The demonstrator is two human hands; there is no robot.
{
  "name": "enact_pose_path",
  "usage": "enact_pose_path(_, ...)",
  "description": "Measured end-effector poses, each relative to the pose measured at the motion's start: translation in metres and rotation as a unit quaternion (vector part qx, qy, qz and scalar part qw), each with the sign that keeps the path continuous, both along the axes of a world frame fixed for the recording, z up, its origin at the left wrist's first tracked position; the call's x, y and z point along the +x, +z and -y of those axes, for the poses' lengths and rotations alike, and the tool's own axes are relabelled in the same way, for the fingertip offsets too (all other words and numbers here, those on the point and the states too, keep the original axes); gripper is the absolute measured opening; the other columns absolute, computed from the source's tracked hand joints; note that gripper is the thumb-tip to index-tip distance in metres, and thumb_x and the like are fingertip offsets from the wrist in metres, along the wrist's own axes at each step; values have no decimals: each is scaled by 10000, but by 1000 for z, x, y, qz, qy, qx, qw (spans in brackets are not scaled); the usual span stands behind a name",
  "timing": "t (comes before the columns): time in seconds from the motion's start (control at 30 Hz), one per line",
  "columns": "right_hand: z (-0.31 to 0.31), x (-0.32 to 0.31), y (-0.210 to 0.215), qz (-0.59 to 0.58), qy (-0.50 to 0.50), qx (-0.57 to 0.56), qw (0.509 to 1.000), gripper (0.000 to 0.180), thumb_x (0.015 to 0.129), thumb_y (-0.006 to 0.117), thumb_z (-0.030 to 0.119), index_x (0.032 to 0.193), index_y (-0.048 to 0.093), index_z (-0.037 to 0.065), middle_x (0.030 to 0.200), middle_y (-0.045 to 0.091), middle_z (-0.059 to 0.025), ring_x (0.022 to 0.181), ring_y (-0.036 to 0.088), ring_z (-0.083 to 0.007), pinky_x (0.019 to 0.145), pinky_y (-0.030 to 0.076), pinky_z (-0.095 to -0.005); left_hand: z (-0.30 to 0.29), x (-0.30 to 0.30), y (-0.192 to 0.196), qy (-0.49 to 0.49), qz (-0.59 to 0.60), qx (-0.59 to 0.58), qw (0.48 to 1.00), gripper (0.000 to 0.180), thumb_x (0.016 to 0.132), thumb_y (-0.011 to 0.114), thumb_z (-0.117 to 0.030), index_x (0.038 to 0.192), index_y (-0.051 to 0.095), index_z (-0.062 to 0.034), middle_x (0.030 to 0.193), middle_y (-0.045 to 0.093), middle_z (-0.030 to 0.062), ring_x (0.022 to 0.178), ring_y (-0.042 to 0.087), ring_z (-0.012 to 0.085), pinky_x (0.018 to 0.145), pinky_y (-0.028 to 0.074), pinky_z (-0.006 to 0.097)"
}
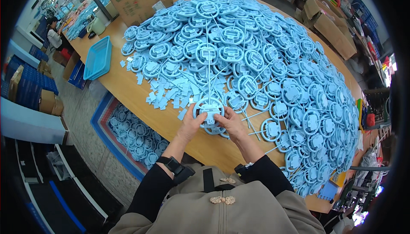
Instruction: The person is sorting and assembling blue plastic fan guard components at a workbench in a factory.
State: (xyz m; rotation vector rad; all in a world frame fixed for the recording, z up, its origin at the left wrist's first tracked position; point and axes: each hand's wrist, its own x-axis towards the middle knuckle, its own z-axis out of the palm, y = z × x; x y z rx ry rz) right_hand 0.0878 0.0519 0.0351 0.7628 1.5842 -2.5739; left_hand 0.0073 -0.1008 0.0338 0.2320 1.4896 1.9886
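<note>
Both of my hands are closed on one light blue plastic ring piece [209, 110], which I hold just above the near edge of the wooden table [128, 93], directly in front of my chest. My left hand [191, 125] grips the lower left part of its rim, and my right hand [230, 123] grips the lower right part, with the fingertips touching the square block in the middle. So the piece lies between the two hands, a little farther from me than the palms, and no hand is clearly nearer than the other.

From the top of the ring a thin straight stem goes away from me, toward the big heap of blue ring pieces [265, 63]. This stem gives the long axis: it runs from my body outward, almost straight up in the picture. I cannot tell if the stem is joined to other pieces in the heap.

The piece looks like a round flat ring with a rectangular plate in its centre, joined to the rim by short bridges. It is pale blue, matt, and seems thin and stiff.

Small blue rectangular chips [164, 95] lie scattered on the table to the left of my hands. On the floor at my left stands a blue crate [100, 118] with more rings inside.
</note>
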Motion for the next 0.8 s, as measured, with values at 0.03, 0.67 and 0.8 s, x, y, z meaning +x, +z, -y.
enact_pose_path(0.03,-1,2,-2,14,-13,8,1000,444,818,726,195,1170,529,10,865,633,-15,701,573,-82,596,437,-219,-3,2,-2,5,-39,-26,999,400,863,612,-157,1201,466,0,1022,597,71,917,572,128,772,476,273)
enact_pose_path(0.67,-120,102,-25,-54,-247,78,964,425,893,616,178,1260,469,22,1099,612,-119,987,606,-204,825,510,-346,-15,-11,-33,-134,-205,-522,817,648,648,793,-477,985,585,36,1009,610,200,890,609,308,748,478,392)
enact_pose_path(0.8,-69,35,-48,12,-33,218,975,286,861,650,134,1102,596,-10,979,649,-101,866,630,-165,759,511,-285,-18,1,-65,-73,-281,-473,832,635,623,807,-477,952,580,16,929,599,158,827,603,290,723,479,386)
